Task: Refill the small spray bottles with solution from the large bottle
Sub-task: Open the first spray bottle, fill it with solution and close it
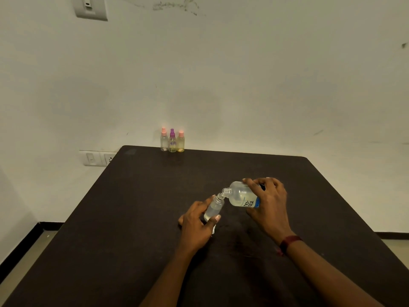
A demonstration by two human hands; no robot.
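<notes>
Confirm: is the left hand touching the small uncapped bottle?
Touching. The head view shows the left hand gripping the small bottle, with the thumb across its lower body and a finger along its side.

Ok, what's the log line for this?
step: pouring | left hand: holds small bottle | right hand: tips big bottle | back: three bottles

4 sm spray bottles (172, 141), 1 lg bottle (240, 194), 2 hands (197, 222) (270, 202)

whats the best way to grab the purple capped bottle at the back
Probably pinch the purple capped bottle by its cap and neck, coming from above. It stands upright, squeezed between the left pink capped bottle and the right pink capped bottle, wall close behind, so its sides offer little finger room.
</notes>
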